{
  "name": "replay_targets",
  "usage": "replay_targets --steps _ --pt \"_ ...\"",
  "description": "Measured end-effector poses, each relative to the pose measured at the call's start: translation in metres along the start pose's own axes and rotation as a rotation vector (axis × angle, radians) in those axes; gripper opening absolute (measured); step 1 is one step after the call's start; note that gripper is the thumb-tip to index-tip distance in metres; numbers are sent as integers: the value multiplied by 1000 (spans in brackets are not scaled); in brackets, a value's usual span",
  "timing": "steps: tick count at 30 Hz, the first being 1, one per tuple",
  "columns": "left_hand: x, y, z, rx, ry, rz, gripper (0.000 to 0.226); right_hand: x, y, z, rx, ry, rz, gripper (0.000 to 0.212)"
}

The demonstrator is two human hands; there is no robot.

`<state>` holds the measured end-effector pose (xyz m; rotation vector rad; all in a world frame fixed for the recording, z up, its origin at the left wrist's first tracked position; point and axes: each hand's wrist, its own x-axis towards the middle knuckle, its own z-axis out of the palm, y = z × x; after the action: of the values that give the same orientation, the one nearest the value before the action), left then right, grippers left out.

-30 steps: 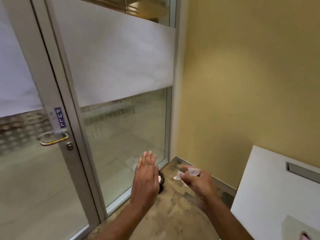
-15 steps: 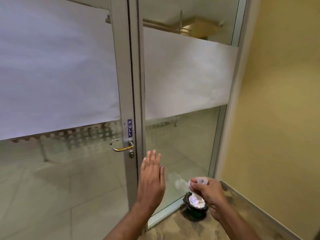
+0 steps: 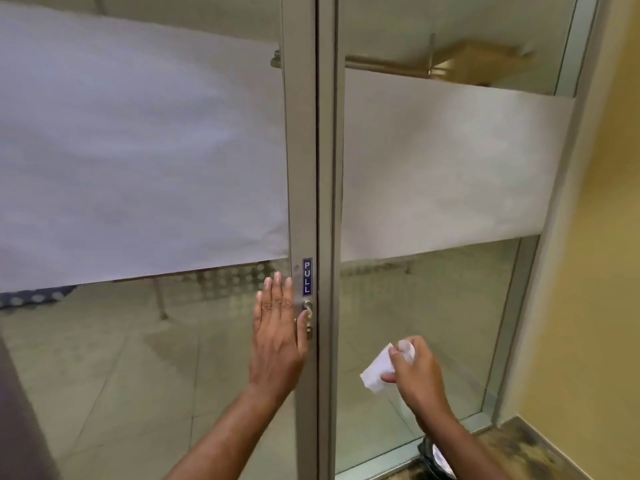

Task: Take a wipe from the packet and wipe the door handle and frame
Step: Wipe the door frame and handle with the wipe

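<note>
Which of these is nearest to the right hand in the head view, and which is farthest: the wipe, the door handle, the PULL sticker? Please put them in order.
Measured from the right hand:
1. Wipe: held in its fingers, sticking out to the left.
2. Door handle: up and to the left on the frame, partly behind the left hand.
3. PULL sticker: just above the handle, slightly farther.

A crumpled white wipe (image 3: 377, 370) hangs pinched low before the glass. The brass lever door handle (image 3: 308, 309) is mostly hidden on the upright grey aluminium door frame (image 3: 300, 168). The dark wipe packet (image 3: 435, 457) lies open on the floor.
</note>
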<state>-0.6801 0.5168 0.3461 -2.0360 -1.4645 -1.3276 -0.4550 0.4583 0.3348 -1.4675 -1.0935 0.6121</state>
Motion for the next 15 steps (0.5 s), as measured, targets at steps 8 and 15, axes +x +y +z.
replay_targets --steps 8,15 --pt "44 -11 33 154 53 -58 64 90 13 9 298 -46 156 5" --pt "65 -41 51 233 45 -71 63 137 8 47 788 -264 453 27"
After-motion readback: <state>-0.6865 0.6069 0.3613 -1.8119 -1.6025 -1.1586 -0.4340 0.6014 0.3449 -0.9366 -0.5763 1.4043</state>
